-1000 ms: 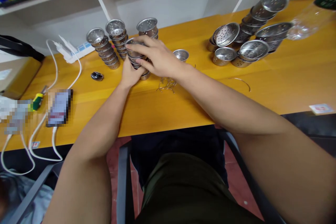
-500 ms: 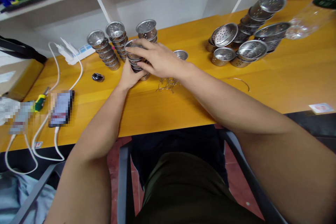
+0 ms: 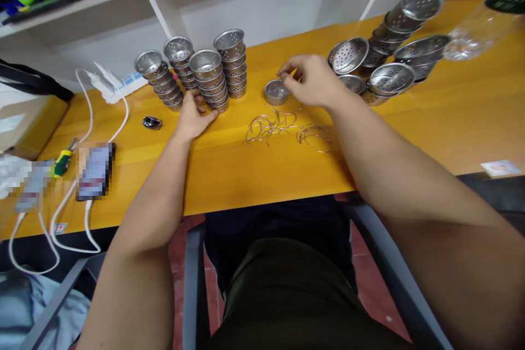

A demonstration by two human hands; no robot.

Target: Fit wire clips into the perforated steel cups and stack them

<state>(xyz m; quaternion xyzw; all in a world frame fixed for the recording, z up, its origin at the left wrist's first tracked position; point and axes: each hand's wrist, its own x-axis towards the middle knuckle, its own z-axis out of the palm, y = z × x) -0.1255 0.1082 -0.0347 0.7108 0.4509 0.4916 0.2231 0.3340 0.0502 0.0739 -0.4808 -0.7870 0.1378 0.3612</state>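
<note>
Orange table (image 3: 246, 175) — strainer stacks (image 3: 209, 79), white shelf (image 3: 82, 5) behind.

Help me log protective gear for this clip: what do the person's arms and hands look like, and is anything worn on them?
The left arm and right arm are bare to the picture's edge, with no sleeves. The left hand and right hand wear no gloves, and no watch, ring, bracelet or marking is visible. Lower down, olive-green trousers or shorts and a dark top show.
</note>
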